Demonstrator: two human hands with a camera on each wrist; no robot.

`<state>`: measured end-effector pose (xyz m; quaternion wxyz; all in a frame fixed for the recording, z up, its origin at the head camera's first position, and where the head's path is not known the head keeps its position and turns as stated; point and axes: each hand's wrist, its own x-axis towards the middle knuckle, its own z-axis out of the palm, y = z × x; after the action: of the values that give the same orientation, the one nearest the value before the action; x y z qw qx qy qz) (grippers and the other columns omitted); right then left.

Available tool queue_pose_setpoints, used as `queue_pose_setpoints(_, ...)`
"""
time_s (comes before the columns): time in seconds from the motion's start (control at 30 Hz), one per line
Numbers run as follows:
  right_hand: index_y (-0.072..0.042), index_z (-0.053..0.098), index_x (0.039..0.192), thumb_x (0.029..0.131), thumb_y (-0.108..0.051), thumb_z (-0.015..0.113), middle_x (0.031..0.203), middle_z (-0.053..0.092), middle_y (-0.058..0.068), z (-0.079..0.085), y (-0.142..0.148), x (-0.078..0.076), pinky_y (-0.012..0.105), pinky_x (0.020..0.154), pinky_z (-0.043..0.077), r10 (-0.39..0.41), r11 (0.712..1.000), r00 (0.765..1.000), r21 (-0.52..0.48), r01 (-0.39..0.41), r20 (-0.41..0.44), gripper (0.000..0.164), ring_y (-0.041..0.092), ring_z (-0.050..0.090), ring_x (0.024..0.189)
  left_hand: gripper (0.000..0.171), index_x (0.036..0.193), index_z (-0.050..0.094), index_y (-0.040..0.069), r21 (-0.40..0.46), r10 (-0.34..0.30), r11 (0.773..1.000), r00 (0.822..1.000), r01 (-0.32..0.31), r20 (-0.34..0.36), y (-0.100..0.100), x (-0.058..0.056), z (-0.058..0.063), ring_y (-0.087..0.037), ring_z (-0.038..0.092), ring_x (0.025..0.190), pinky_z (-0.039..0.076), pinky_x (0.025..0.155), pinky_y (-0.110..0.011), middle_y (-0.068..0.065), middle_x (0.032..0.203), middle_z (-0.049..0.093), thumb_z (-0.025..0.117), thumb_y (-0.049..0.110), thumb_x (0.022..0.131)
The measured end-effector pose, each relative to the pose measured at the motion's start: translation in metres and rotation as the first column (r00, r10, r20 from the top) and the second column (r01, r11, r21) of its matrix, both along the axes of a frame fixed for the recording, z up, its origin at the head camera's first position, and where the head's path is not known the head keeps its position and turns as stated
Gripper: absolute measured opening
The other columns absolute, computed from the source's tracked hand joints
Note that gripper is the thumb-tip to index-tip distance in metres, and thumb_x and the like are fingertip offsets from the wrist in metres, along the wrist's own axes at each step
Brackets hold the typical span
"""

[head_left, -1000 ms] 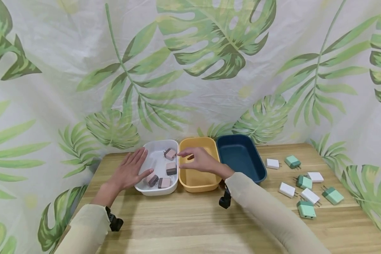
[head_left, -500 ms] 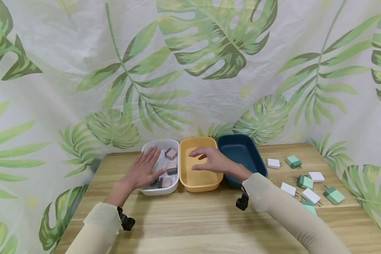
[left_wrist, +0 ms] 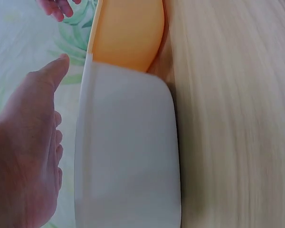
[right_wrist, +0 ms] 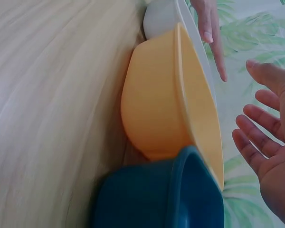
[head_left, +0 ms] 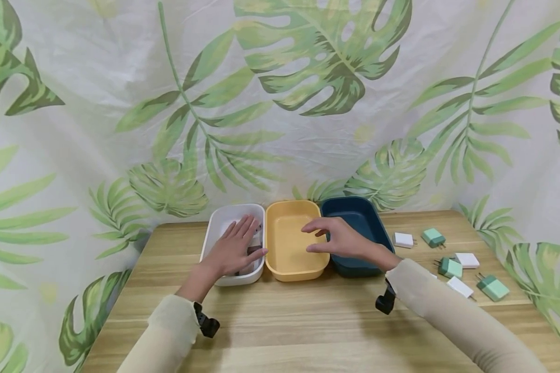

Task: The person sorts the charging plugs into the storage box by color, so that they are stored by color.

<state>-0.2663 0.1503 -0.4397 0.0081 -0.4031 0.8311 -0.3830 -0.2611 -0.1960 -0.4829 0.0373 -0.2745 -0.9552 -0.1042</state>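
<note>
My left hand (head_left: 233, 248) hovers above the white bin (head_left: 208, 239) with its fingers spread and nothing in them. Beneath it, pink and brown charger plugs (head_left: 254, 249) lie in that bin, mostly hidden by the hand. In the left wrist view the hand stands above the white bin's rim. My right hand (head_left: 343, 237) is over the border of the yellow bin (head_left: 287, 259) and the dark blue bin (head_left: 361, 220). Its fingers are loosely bent and hold nothing; the right wrist view shows the bare palm and relaxed fingers (right_wrist: 256, 133).
To the right, several white charger plugs (head_left: 403, 239) and green charger plugs (head_left: 493, 287) lie loose on the wooden table (head_left: 284, 331). The right forearm covers part of that group. A leaf-patterned cloth (head_left: 280, 103) hangs behind the table.
Both hands have moved to the right. The left has come further over the white bin, covering more of its plugs; the right has drawn back from the white bin's edge across the yellow bin.
</note>
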Motion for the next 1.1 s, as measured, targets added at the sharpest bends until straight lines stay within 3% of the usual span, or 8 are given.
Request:
queue_pose_setpoints(0.27, -0.010, 0.076, 0.128, 0.089, -0.022, 0.088, 0.128, 0.074, 0.006, 0.000, 0.025, 0.008, 0.046, 0.088, 0.061, -0.027, 0.999, 0.997, 0.020, 0.028, -0.068, 0.042, 0.024, 0.071, 0.105, 0.092, 0.168, 0.020, 0.000, -0.008, -0.006, 1.000, 1.000, 0.006, 0.020, 0.021, 0.001, 0.001, -0.038, 0.016, 0.163, 0.014, 0.131, -0.055, -0.021, 0.175, 0.017, 0.052, 0.059, 0.105)
queue_pose_setpoints(0.5, -0.010, 0.075, 0.129, 0.089, -0.020, 0.088, 0.127, 0.075, 0.009, 0.002, 0.046, 0.015, 0.050, 0.089, 0.061, -0.008, 1.000, 0.996, 0.018, 0.010, -0.084, 0.043, 0.033, 0.072, 0.109, 0.093, 0.168, 0.019, 0.000, -0.013, -0.010, 1.000, 0.999, 0.011, 0.031, 0.034, 0.001, 0.000, -0.039, 0.014, 0.163, 0.014, 0.131, -0.057, -0.019, 0.176, 0.014, 0.049, 0.063, 0.105)
queue_pose_setpoints(0.87, -0.009, 0.076, 0.126, 0.085, -0.017, 0.091, 0.125, 0.075, 0.007, 0.002, 0.080, 0.022, 0.048, 0.085, 0.062, -0.015, 0.998, 0.990, 0.055, 0.023, -0.141, 0.044, 0.029, 0.073, 0.104, 0.096, 0.169, 0.017, 0.001, -0.008, -0.006, 1.000, 0.999, 0.006, 0.032, 0.046, -0.004, -0.006, -0.037, 0.011, 0.164, 0.012, 0.131, -0.055, -0.021, 0.176, 0.013, 0.041, 0.068, 0.105)
queue_pose_setpoints(1.1, -0.012, 0.076, 0.127, 0.087, -0.020, 0.090, 0.126, 0.074, 0.005, 0.000, 0.099, 0.028, 0.045, 0.084, 0.062, -0.038, 0.994, 0.987, 0.099, 0.054, -0.159, 0.044, 0.024, 0.072, 0.103, 0.095, 0.169, 0.016, 0.001, -0.022, 0.006, 1.000, 0.999, -0.005, 0.051, 0.050, -0.003, -0.006, -0.036, 0.010, 0.164, 0.012, 0.132, -0.054, -0.021, 0.176, 0.012, 0.044, 0.066, 0.105)
